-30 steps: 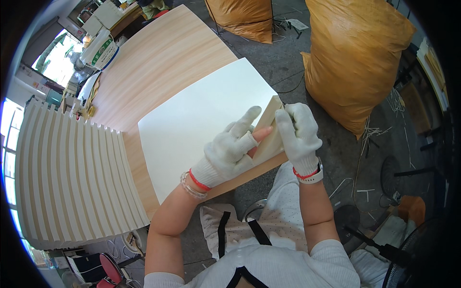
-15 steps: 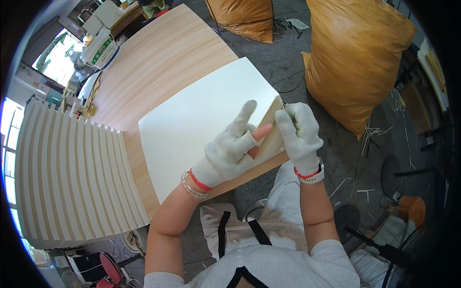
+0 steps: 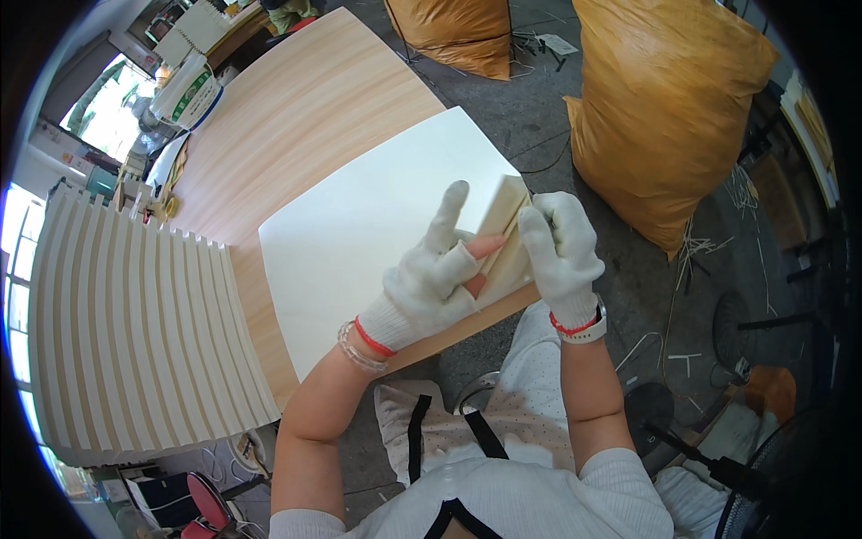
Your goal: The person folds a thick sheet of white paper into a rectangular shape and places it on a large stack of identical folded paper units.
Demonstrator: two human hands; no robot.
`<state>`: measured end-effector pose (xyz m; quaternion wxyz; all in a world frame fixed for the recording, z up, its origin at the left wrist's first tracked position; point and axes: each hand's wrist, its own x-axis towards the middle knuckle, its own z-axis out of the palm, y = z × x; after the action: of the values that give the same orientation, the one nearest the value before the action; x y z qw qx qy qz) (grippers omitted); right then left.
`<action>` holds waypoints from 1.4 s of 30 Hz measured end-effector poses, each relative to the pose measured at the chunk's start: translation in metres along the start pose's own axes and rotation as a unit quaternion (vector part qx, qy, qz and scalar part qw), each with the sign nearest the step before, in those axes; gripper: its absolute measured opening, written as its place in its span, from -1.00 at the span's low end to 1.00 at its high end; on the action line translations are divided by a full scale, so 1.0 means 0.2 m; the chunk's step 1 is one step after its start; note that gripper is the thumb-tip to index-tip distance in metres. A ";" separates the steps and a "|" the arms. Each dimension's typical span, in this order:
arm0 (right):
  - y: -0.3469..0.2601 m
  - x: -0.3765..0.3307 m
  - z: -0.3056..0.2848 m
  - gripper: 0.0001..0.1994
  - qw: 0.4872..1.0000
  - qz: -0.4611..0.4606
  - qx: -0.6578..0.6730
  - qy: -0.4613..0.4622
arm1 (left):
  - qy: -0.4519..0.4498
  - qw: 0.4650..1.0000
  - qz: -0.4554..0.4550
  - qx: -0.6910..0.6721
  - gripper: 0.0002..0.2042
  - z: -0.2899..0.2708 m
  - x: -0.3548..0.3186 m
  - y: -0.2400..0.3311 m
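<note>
Left hand [image 3: 431, 283] steadies white sheet [image 3: 359, 225], forefinger raised; right hand [image 3: 561, 256] pinches wooden strip [image 3: 498, 216] on worktop [image 3: 305, 117]; best kept edge-flush.

The person is wearing white knitted work gloves with red trim at the cuffs on the left hand [image 3: 429, 280] and the right hand [image 3: 558, 253]. The left glove is missing some fingertips, so bare fingers [image 3: 483, 245] are showing through. A clear beaded bracelet [image 3: 353, 349] is circling the left wrist, and a white watch [image 3: 584, 332] is sitting on the right. A white short-sleeved top with black straps is covering the body.
</note>
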<state>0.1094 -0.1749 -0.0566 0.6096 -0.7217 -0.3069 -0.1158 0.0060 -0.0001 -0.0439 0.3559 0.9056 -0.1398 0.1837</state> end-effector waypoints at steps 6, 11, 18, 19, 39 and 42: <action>0.01 0.01 0.01 -0.87 0.998 -0.052 -0.015 0.009 | -0.028 0.999 0.010 0.031 -0.68 -0.01 0.01 -0.01; 0.02 0.00 0.02 -0.88 0.999 -0.032 -0.008 0.025 | -0.002 1.000 -0.015 -0.018 -0.62 0.00 0.00 0.00; 0.03 -0.01 0.00 -0.87 1.000 -0.017 -0.006 0.006 | 0.000 1.000 -0.008 -0.011 -0.60 0.01 0.00 -0.01; 0.03 -0.01 -0.01 -0.87 1.000 -0.013 -0.008 -0.004 | 0.001 1.000 0.003 -0.003 -0.59 0.01 0.00 -0.01; 0.02 -0.01 0.01 -0.85 1.000 -0.012 0.015 0.009 | -0.012 0.999 -0.035 -0.008 -0.59 -0.02 0.00 0.02; 0.03 -0.01 0.01 -0.85 1.000 -0.022 0.011 0.016 | -0.020 0.999 0.008 0.030 -0.60 -0.02 0.01 0.01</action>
<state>0.1108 -0.1740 -0.0622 0.6194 -0.7063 -0.3137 -0.1377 0.0058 0.0007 -0.0382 0.3242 0.9182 -0.1482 0.1727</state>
